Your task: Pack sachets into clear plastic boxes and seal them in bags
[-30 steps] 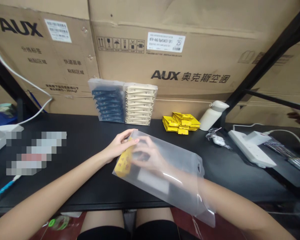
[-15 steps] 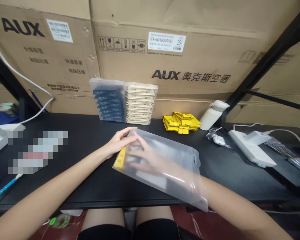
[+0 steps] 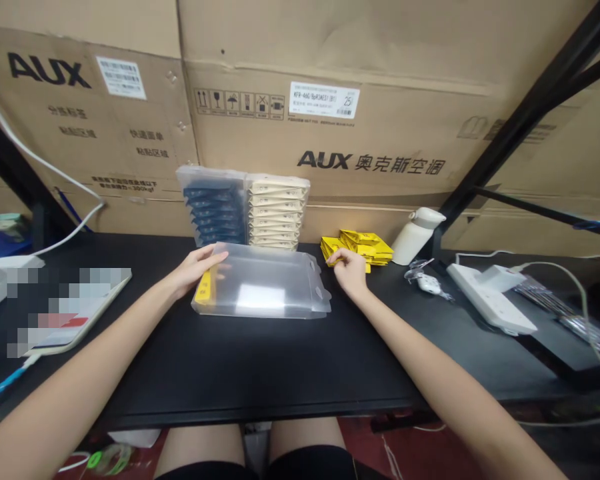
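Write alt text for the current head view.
At a black table, a person's left hand grips the left end of a clear plastic box with a yellow packet inside that end. The right hand is at a pile of yellow packets. Behind, blue packets and cream packets stand in clear cases.

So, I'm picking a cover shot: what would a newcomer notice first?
First, the clear rectangular plastic box on the black table, its left end in the left hand. Next, the heaped bright yellow packets, partly behind the right hand. Then the blue-filled translucent case and cream-filled case, upright before brown cardboard.
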Motion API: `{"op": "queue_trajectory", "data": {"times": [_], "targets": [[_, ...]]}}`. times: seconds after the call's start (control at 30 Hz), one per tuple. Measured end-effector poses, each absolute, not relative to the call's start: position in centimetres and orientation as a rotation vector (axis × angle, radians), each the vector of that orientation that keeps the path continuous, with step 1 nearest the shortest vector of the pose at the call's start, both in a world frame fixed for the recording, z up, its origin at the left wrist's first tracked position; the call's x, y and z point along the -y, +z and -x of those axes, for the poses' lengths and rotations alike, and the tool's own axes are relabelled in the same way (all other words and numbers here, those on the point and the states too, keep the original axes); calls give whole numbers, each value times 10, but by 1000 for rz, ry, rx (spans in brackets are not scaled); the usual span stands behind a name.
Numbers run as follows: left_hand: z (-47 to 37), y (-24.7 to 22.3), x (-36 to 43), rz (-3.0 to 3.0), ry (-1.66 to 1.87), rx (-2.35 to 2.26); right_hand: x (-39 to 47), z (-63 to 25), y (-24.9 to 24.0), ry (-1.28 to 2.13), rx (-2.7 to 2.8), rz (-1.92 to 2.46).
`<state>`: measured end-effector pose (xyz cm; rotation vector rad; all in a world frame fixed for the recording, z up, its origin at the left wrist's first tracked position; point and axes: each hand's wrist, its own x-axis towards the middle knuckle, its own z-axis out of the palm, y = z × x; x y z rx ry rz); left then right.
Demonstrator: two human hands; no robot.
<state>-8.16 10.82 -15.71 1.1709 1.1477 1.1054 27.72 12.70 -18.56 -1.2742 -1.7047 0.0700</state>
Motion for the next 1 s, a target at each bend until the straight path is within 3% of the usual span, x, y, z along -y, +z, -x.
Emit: {"op": "queue_trajectory", "data": {"times": [0.23, 0.43, 1.0], "targets": [[78, -157, -108, -1145, 1103, -1169, -133, -295, -180, -461, 1959, 1572], [77, -158, -106, -1126, 1108, -1174, -133, -290, -186, -431, 2081, 1719], [80, -160, -109, -1124, 1121, -1178, -135, -294, -186, -306, 2012, 1561]]}}
